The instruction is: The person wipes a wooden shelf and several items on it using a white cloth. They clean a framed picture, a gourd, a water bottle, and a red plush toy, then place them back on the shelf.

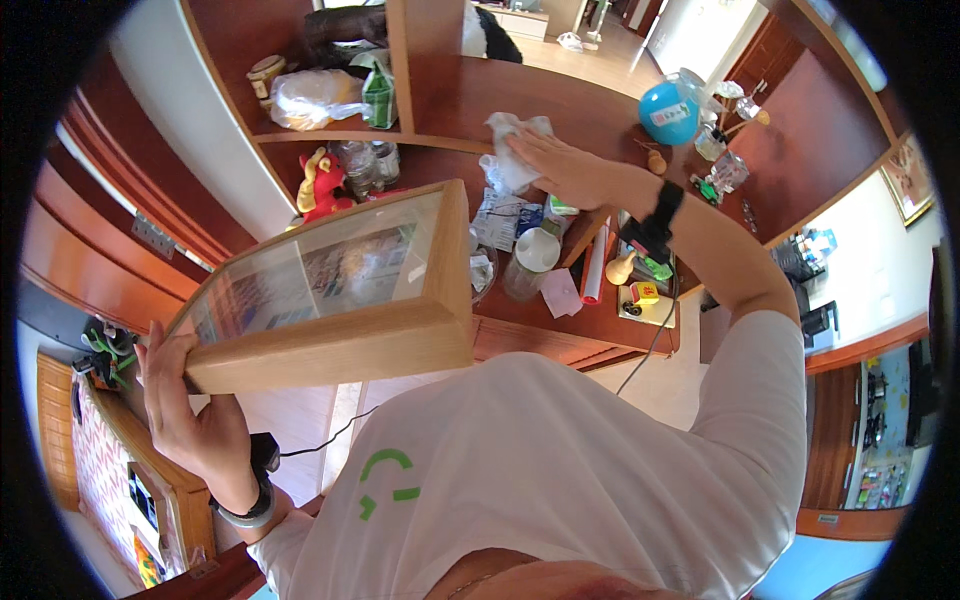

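Observation:
My left hand [187,412] grips the lower left corner of a deep wooden picture frame [330,341] with a glass front. The frame is held up in the air, tilted, before my chest. My right hand [559,165] lies with extended fingers on a crumpled white cloth [517,169], which it presses against the dark red wooden shelf [570,94]. Just below that hand, on a lower surface, are a clear plastic jar [532,262], several packets and a pink paper [560,292].
A blue round container [667,112], a small gourd [657,162] and glass bottles stand right of the cloth. A red plush toy [322,184] and jars are behind the picture frame. Bags fill the upper left compartment. A small yellow box [643,292] sits near the cabinet's edge.

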The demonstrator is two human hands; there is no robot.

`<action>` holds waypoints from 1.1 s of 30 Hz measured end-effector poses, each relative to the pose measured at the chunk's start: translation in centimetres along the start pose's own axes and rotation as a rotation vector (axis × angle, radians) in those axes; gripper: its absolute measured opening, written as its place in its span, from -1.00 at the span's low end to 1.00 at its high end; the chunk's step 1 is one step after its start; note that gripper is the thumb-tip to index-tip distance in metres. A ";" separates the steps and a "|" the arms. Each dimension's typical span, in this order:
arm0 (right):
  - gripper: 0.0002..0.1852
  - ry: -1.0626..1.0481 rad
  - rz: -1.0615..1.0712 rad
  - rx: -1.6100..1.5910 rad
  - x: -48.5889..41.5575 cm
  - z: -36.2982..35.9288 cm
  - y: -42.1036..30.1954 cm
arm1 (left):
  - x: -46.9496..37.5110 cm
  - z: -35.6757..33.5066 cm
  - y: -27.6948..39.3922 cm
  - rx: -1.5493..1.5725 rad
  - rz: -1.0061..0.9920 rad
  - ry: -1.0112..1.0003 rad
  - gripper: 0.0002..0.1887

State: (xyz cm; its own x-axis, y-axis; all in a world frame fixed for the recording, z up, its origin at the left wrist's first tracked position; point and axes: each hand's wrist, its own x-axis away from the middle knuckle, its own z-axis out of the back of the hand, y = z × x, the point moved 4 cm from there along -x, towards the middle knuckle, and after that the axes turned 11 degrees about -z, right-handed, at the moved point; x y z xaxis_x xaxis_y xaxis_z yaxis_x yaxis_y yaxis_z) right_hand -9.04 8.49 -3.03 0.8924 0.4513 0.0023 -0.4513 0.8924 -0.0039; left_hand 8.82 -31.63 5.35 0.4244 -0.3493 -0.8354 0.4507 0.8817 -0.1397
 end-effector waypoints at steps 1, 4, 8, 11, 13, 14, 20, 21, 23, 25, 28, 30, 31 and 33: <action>-0.27 0.025 -0.093 0.005 1.7 0.0 0.7 | -0.3 0.0 0.3 0.009 -0.001 0.027 -0.63; -0.27 0.115 -0.198 0.097 6.1 -0.3 1.6 | -1.2 -0.2 1.4 0.058 -0.005 0.067 -0.60; -0.32 0.276 -0.199 0.064 9.0 -0.2 1.7 | -2.6 -0.6 3.6 0.091 -0.092 0.079 -0.61; -0.38 0.325 -0.203 -0.187 10.7 0.5 2.1 | -3.7 -1.0 5.5 0.119 -0.119 0.110 -0.63; -0.43 0.225 -0.348 -0.450 12.2 0.5 3.3 | -4.4 -1.3 6.7 0.143 -0.148 0.120 -0.63; -0.46 0.178 -0.372 -0.606 12.9 0.4 3.7 | -4.7 -1.6 7.3 0.188 -0.158 0.159 -0.66; -0.58 0.474 -0.277 -1.958 16.3 1.0 6.6 | -6.3 -4.8 11.3 0.195 -0.298 0.204 -0.63; -0.58 0.511 -0.204 -1.968 16.7 1.7 6.7 | -6.4 -5.5 12.1 0.162 -0.313 0.203 -0.63; -0.57 0.634 -0.245 -1.834 17.4 3.1 6.5 | -6.8 -6.9 13.1 0.115 -0.347 0.211 -0.64; -0.53 0.577 -0.086 -1.367 17.9 5.7 4.4 | -7.2 -8.1 13.8 0.118 -0.391 0.242 -0.65; -0.35 0.215 0.202 -0.559 19.2 8.4 -0.1 | -7.7 -9.3 14.6 0.097 -0.434 0.271 -0.65; -0.20 0.129 0.321 -0.404 19.0 8.6 -2.5 | -8.0 -9.7 14.9 0.100 -0.445 0.280 -0.66; -0.15 0.127 0.337 -0.376 18.9 8.7 -3.2 | -8.0 -9.7 15.1 0.106 -0.458 0.301 -0.67; -0.09 0.103 0.319 -0.315 18.5 8.9 -3.5 | -7.9 -9.8 15.5 0.097 -0.455 0.303 -0.67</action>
State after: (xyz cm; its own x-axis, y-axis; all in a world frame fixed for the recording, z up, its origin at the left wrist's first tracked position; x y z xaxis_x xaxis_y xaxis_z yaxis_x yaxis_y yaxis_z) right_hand 8.99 13.73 5.89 0.7121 0.6863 -0.1480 -0.6945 0.6576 -0.2919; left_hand 4.71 -12.11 4.56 -0.0686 -0.5683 -0.8200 0.6123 0.6249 -0.4844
